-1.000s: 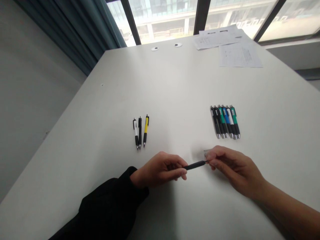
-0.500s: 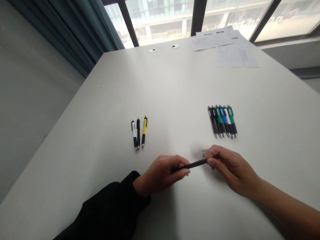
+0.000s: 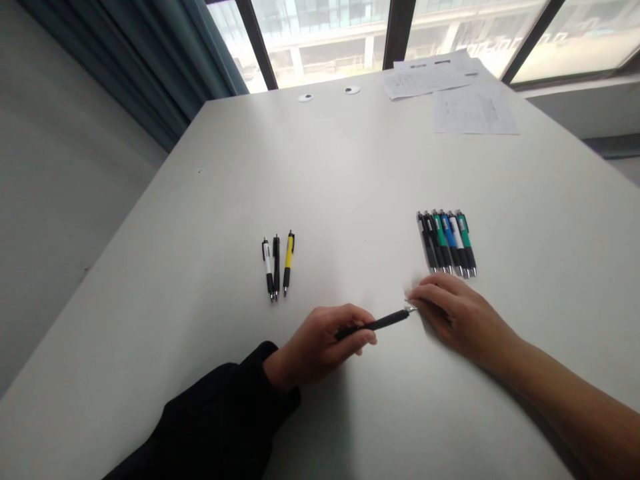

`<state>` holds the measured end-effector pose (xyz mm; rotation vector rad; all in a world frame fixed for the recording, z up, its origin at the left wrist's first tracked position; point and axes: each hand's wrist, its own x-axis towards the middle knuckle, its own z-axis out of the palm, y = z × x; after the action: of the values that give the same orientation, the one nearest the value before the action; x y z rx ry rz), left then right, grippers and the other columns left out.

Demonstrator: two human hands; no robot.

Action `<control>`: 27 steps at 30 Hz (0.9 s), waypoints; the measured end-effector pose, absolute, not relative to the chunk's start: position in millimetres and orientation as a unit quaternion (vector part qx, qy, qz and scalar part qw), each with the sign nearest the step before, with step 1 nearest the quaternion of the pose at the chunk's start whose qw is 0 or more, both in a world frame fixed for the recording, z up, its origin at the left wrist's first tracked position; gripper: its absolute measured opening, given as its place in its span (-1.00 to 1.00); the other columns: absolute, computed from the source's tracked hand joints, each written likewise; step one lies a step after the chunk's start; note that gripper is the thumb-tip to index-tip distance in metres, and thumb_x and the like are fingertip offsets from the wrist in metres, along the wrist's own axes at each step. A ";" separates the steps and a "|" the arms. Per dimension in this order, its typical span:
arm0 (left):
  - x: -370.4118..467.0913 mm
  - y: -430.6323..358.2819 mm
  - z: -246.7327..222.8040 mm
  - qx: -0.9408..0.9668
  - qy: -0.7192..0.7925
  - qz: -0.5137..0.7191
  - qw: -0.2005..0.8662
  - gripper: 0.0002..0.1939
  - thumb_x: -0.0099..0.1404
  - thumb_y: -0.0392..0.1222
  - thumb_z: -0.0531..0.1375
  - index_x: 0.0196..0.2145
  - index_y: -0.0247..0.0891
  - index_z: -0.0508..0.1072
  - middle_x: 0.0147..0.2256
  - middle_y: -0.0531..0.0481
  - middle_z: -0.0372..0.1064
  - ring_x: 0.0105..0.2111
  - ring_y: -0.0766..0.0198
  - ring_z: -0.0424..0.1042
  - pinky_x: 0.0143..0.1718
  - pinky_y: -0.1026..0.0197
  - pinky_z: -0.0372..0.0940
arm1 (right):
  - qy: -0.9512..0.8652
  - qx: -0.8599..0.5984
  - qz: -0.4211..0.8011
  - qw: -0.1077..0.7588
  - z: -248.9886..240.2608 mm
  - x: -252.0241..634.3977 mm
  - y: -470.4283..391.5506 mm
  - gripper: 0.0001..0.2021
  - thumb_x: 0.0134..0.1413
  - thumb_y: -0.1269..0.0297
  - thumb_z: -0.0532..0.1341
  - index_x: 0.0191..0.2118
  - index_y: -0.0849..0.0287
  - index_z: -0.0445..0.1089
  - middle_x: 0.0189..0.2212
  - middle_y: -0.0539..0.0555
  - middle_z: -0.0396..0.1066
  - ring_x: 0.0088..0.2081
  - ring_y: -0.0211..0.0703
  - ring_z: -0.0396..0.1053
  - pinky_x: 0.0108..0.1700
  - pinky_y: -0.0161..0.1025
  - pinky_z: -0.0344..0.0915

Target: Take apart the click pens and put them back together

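My left hand [image 3: 327,343] is closed round a black pen [image 3: 387,323], which points right and slightly up above the table, its thin silvery tip bare. Just beyond that tip is my right hand [image 3: 455,310], low over the table, thumb and fingers drawn together. A small pale piece shows at its fingertips, too blurred to name. Above the right hand lie several pens in a tight row: black, green [image 3: 465,233], blue [image 3: 449,232] and white. Left of centre lie a white pen [image 3: 267,260], a black pen [image 3: 277,263] and a yellow pen [image 3: 289,257].
Everything lies on a white table [image 3: 320,180]. Sheets of paper [image 3: 475,110] are at its far right, and two white oval pieces [image 3: 352,90] with dark spots sit near the far edge. Windows and a blue curtain [image 3: 150,60] stand behind.
My right fingers have come off the end of the black pen and lowered toward the table, so the pen's tip now shows. My left hand keeps its hold, nearly still.
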<state>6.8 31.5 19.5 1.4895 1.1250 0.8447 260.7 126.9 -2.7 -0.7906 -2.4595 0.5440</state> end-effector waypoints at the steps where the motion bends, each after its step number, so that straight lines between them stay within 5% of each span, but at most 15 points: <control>1: 6.5 31.6 19.2 0.620 0.473 0.352 0.518 -0.80 0.41 -0.14 0.20 -0.22 -0.35 0.50 -0.44 -0.02 0.49 -0.50 0.36 0.46 -0.41 0.35 0.31 | -0.903 -0.292 0.195 0.249 -2.5 260.2 126.4 -0.89 0.30 0.48 0.16 -0.17 0.19 0.42 -0.26 0.17 0.43 -0.22 -0.03 0.41 -0.17 -0.11 0.39; 9: 2.3 32.6 14.1 0.687 0.511 0.325 0.401 -0.86 0.39 -0.20 0.20 -0.17 -0.30 0.49 -0.38 0.01 0.47 -0.42 0.36 0.39 -0.35 0.34 0.26 | -0.869 -0.253 0.272 0.328 5.1 265.4 116.5 -0.77 0.25 0.57 0.16 -0.06 0.13 0.33 -0.25 0.10 0.40 -0.25 -0.13 0.42 -0.22 -0.21 0.40; 27: 1.9 32.4 12.4 0.699 0.505 0.311 0.399 -0.85 0.39 -0.19 0.18 -0.17 -0.30 0.49 -0.35 -0.01 0.49 -0.39 0.33 0.42 -0.32 0.33 0.28 | -0.870 -0.199 0.293 0.343 8.1 266.1 114.5 -0.59 0.15 0.68 0.15 0.05 0.13 0.27 -0.23 0.15 0.44 -0.23 -0.08 0.41 -0.23 -0.16 0.42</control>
<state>1.9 32.4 12.4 1.7693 1.2779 0.7879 266.1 114.5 8.1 -0.5170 -2.2608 0.7627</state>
